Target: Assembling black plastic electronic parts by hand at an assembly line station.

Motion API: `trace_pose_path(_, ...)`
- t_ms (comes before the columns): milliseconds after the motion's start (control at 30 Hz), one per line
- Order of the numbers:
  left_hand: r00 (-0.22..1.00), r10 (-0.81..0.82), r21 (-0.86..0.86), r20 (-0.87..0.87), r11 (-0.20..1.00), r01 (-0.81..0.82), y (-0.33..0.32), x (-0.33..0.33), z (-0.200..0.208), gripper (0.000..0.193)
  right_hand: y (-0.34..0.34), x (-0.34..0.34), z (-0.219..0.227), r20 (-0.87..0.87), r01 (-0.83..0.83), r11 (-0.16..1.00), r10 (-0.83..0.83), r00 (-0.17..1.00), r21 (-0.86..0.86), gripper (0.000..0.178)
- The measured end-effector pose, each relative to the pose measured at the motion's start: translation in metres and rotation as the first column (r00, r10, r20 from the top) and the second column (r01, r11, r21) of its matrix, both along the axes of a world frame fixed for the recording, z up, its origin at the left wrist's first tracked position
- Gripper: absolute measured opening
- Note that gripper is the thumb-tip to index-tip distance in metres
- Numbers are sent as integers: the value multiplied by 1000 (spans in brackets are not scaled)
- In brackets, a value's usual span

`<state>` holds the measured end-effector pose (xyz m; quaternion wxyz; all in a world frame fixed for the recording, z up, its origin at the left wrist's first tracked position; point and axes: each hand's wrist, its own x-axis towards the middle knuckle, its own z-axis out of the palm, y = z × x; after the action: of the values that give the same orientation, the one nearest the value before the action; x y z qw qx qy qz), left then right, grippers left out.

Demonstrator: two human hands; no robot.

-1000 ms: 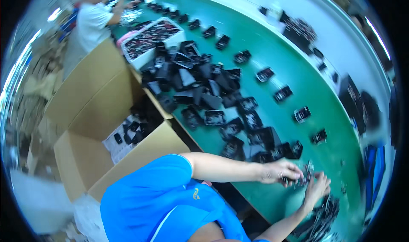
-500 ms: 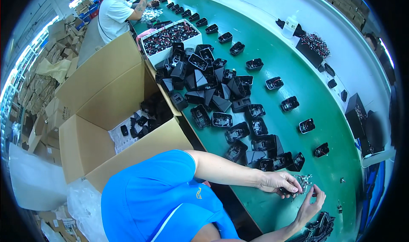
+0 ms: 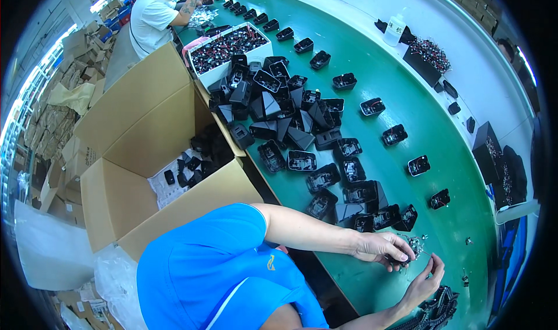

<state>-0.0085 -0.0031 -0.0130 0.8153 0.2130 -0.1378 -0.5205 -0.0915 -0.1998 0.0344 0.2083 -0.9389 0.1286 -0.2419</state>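
Observation:
My left hand [image 3: 381,248] is closed around a tangled bunch of small silvery parts with thin wires [image 3: 414,246], held just above the green table. Close by on the right, my right hand [image 3: 424,282] pinches what looks like a thin wire that runs out of the bunch. Beside my left hand lie open black plastic housings [image 3: 385,216], the nearest ones almost touching the wrist. Under my right forearm, partly hidden, is a heap of black ribbed strips or cords [image 3: 436,311].
A pile of black housings [image 3: 299,137] covers the table's left side, and a spaced row [image 3: 394,135] curves along its middle. A white box of wired parts [image 3: 229,50] stands behind the pile. An open carton [image 3: 125,190] is at my left. A co-worker [image 3: 152,19] sits at the far end.
My left hand and the bunch have shifted slightly. A thin strand now shows between the bunch and my right fingertips. The view has moved a little.

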Motion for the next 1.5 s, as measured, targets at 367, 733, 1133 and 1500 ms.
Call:
trace_pose_path(367,998,20,-56,-66,998,-24,-2,1,-1,26,51,2,-6,183,-334,806,280,943,489,13)
trace_pose_path(733,983,167,89,-75,983,-160,11,13,14,27,60,12,-10,393,-319,728,74,917,606,16)
trace_pose_path(1133,986,138,91,-98,987,-130,5,10,5,28,55,7,-12,393,-322,825,133,910,464,8)
trace_pose_path(1500,988,130,96,-77,988,-123,6,10,8,26,51,7,-11,366,-311,885,177,914,347,8)
